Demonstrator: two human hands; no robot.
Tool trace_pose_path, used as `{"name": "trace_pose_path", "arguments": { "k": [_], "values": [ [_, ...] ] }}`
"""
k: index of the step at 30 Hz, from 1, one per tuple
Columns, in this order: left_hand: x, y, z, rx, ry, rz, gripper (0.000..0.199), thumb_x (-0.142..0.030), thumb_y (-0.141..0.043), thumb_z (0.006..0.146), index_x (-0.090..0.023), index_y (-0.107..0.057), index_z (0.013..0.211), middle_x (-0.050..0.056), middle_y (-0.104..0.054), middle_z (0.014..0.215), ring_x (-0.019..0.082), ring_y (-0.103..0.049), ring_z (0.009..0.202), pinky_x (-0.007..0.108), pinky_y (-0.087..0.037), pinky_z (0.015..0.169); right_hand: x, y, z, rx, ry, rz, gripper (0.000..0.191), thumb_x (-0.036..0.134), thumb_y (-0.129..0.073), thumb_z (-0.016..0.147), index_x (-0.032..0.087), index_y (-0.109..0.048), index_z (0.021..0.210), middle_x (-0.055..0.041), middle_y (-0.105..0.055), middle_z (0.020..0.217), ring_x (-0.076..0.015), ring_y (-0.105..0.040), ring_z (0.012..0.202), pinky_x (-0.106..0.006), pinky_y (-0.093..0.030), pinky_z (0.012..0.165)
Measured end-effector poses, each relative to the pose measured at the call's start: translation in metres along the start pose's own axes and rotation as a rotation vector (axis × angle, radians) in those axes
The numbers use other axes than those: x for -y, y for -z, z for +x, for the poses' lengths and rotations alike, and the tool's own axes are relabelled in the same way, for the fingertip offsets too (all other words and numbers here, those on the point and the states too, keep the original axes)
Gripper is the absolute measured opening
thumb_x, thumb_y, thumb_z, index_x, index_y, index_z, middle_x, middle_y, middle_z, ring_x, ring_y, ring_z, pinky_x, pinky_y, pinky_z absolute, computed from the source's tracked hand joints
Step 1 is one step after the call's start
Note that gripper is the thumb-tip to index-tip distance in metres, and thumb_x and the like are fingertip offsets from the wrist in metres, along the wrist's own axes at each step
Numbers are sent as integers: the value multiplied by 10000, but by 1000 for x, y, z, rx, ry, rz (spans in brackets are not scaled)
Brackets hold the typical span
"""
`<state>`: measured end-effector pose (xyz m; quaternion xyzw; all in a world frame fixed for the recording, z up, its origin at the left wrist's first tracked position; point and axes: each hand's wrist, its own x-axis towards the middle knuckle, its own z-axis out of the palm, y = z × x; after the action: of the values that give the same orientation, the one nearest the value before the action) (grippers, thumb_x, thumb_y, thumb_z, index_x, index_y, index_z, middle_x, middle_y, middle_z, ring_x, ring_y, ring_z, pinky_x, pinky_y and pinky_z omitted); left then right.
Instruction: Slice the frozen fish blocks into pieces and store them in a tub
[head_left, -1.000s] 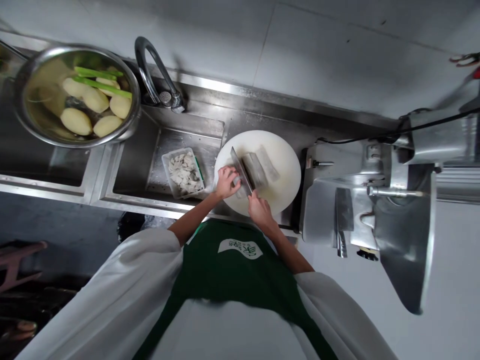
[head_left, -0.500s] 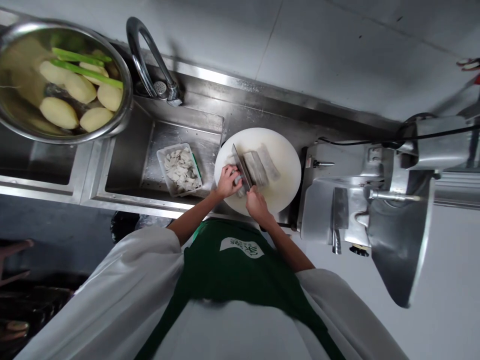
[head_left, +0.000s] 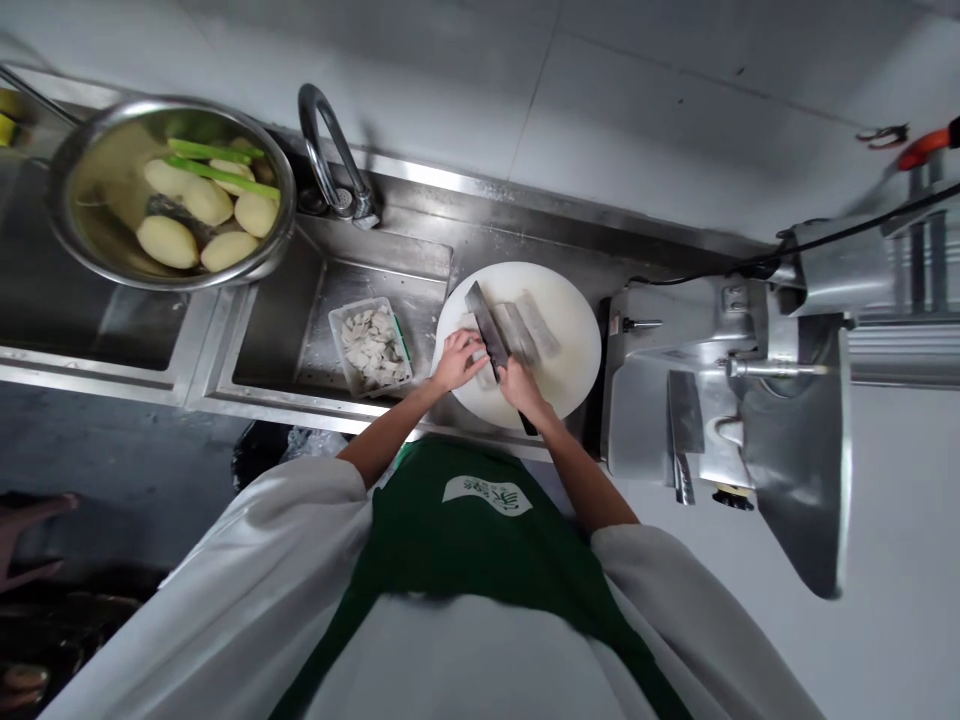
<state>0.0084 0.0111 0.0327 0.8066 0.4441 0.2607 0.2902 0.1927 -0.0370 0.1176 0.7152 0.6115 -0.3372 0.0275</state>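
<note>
On the far left, a wide steel basin [head_left: 101, 175] of peeled yellow potatoes [head_left: 166, 242], with green stalks [head_left: 225, 177] across the top. Just right, toward the far wall, a curved chrome faucet [head_left: 321, 135]; nearer, a steel sink [head_left: 274, 325], and inside it a white tub [head_left: 341, 358] heaped with thin, ragged, grey-white slices [head_left: 373, 342]. Right of the sink, in the middle of the scene, a round white cutting board [head_left: 566, 385]. On its left part, a pale piece [head_left: 469, 321], whitish-grey, partly hidden under the left hand [head_left: 459, 362]; fingers bent and close together, tips just beside a broad cleaver [head_left: 486, 325]; whether pinching or only pressing, impossible to tell. Around the near end of that cleaver, the right hand [head_left: 521, 388], fingers wrapped tight and pressed together, with the dark handle end jutting out on the near side. Right of the blade, side by side on the board, two long flat strips [head_left: 540, 322], dull grey, smooth and paler along the edges. Farther right, a metal machine [head_left: 630, 420] with a second knife [head_left: 685, 410] on top.
</note>
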Motion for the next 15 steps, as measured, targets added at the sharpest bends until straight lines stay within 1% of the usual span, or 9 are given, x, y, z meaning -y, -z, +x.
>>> {"name": "trace_pose_path", "arguments": {
  "k": [3,5,7,10,13,15],
  "values": [
    [3,2,-2,18,-39,24,370,-489,-505,1040,-226,-703,1208,126,-572,1368,308,-438,1356,499,-373,1144,17,-6,-4,-12,-35,-17,294,191,-406,1078,71,-551,1304,-206,-748,1137,-270,-724,1048,-305,-497,851],
    [6,0,-3,26,-50,51,394,-510,-518,1033,-227,-697,1239,129,-559,1389,315,-427,1367,505,-368,1150,22,-4,-6,-9,-53,-2,294,198,-415,1082,66,-546,1309,-216,-745,1160,-272,-721,1074,-303,-495,860],
    [8,-2,-4,28,-45,80,403,-516,-530,1027,-227,-692,1257,131,-551,1401,319,-422,1373,508,-365,1157,22,2,-11,9,-46,18,286,210,-438,1082,75,-550,1306,-215,-746,1171,-270,-715,1097,-298,-493,872],
    [8,-3,-4,19,-45,104,399,-513,-550,1020,-215,-694,1244,137,-555,1385,317,-429,1362,502,-374,1158,16,10,-28,40,-18,10,274,190,-425,1076,91,-563,1291,-210,-746,1175,-274,-716,1105,-303,-497,887],
    [3,0,-5,30,-43,111,400,-514,-566,1012,-215,-688,1250,137,-560,1379,315,-434,1356,503,-387,1153,10,7,-48,67,-16,-46,283,181,-404,1070,104,-575,1282,-198,-744,1166,-278,-720,1108,-309,-506,908],
    [-3,3,-4,35,-35,108,396,-504,-543,1025,-212,-685,1252,137,-564,1383,311,-436,1353,501,-394,1145,9,1,-53,61,-37,-77,301,188,-379,1078,96,-570,1290,-197,-743,1158,-276,-723,1106,-310,-510,914]
  ]
}}
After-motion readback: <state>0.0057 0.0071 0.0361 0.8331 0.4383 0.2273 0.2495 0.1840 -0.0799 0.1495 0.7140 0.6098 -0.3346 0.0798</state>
